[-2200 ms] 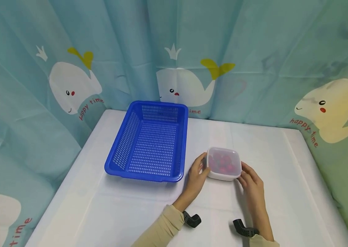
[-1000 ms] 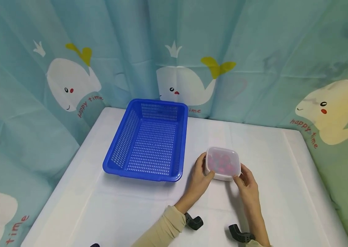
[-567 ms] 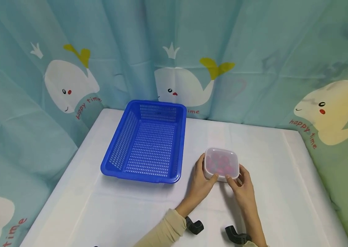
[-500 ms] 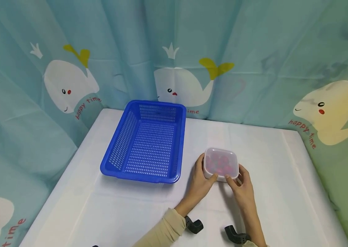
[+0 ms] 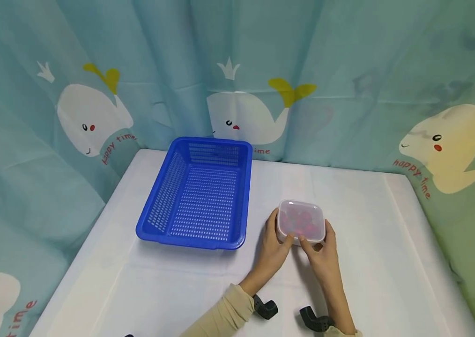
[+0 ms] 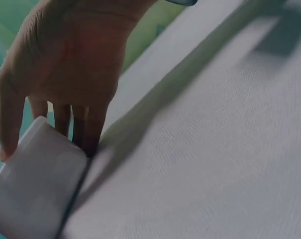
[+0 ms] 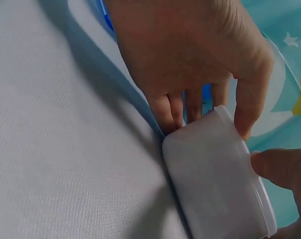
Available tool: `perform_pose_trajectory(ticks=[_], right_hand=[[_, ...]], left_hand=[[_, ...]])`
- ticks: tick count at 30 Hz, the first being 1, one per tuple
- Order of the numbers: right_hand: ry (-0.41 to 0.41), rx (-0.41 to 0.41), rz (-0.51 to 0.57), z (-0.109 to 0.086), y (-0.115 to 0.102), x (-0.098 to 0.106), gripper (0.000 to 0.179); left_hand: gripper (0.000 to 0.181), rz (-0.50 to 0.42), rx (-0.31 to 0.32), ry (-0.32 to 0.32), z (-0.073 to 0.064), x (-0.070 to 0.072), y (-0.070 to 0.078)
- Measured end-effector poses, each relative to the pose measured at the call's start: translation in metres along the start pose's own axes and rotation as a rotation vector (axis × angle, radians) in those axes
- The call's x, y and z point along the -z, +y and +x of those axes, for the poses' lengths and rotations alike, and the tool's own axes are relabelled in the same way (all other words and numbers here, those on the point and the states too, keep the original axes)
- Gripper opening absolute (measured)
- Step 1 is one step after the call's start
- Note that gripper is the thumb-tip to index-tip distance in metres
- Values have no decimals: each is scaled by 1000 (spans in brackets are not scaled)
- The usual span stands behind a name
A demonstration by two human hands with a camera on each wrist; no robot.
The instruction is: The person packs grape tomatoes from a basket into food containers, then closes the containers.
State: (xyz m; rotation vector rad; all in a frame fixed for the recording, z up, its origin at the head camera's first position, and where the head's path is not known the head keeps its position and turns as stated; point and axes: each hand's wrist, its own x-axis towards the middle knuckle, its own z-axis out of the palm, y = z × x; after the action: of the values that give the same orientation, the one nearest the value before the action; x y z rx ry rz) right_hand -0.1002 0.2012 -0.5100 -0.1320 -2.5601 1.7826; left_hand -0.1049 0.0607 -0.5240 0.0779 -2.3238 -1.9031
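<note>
A small white plastic food container [image 5: 300,221] with a frosted, see-through lid sits on the table; pink-red things show blurred inside it. My left hand [image 5: 272,248] holds its left side, thumb at the front edge of the lid. The right hand [image 5: 322,260] grips the right side, and its thumb lies close to the left one. In the left wrist view the right hand [image 6: 73,59] has its thumb on the lid rim and fingers on the container's side. The right wrist view shows the left hand [image 7: 190,47] placed likewise, and my right thumb [image 7: 277,167] at the rim.
A blue perforated plastic basket [image 5: 246,187] stands to the left of the container, with nothing in it. White cloth covers the table [image 5: 372,262]. A light blue curtain [image 5: 170,56] printed with whales hangs around the back and sides.
My right hand has moved left along the container, bringing its thumb onto the front lid edge near the left thumb. The left thumb has also shifted inward. Container and basket stay about in place.
</note>
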Motion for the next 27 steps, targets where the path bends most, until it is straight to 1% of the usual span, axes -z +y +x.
perform_pose_trajectory(ticks=[3,5,9,10,13,16,18,19,23,25,27], right_hand=[[-15,-11,-3,0,0,1,90],[-30,-18,2,0,1,3,88],[-53,-47,53,0,4,9,83],[-51,-50,74,0,4,11,81],[-35,-66,111,2,5,13,78],[-18,-62,118,5,5,13,77],[-19,-71,114,5,6,14,75],[-21,-79,116,4,7,14,74],[-22,-114,169,2,8,18,61],[-18,-127,195,2,8,21,56],[-11,-127,207,5,8,24,55]], left_hand=[[78,-23,2,3,0,2,-2],[75,-77,15,-13,0,4,-2],[73,-115,39,-49,0,9,-4],[73,-113,42,-49,0,9,-4],[72,-67,39,-38,-1,7,-3],[71,-72,40,-12,0,6,-2],[71,-106,42,-7,1,5,-2],[69,-137,45,-7,1,6,-2],[63,-225,45,-28,1,7,-3],[61,-242,44,-35,1,7,-3],[61,-235,40,-33,3,5,-3]])
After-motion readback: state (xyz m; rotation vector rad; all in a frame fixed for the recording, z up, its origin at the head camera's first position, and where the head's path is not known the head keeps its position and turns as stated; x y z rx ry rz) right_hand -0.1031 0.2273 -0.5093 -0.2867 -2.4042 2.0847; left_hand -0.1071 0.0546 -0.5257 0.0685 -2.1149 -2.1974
